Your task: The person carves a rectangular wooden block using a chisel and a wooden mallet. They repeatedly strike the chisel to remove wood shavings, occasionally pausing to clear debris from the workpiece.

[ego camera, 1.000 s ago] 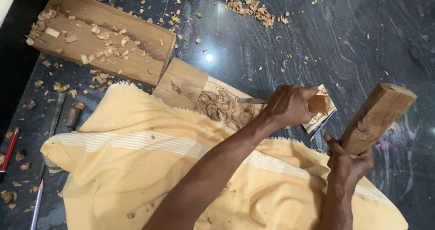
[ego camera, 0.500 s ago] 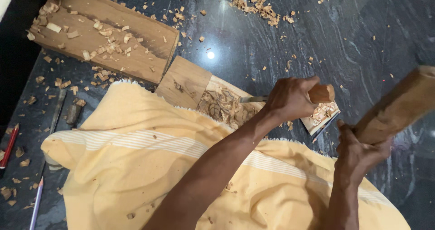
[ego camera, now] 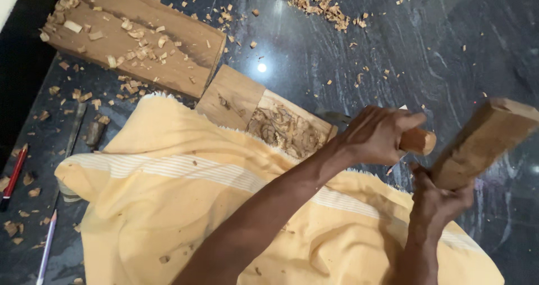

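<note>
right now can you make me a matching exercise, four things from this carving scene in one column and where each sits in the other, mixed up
Things:
1. wooden mallet
2. chisel handle
3. red pencil
4. long wooden plank

Places:
A. on the dark floor at the far left edge
B. gripped in the left hand
C. at the top left, strewn with wood chips
D. raised in the right hand

Pairs: 1-D, 2-B, 3-A, 4-C
</note>
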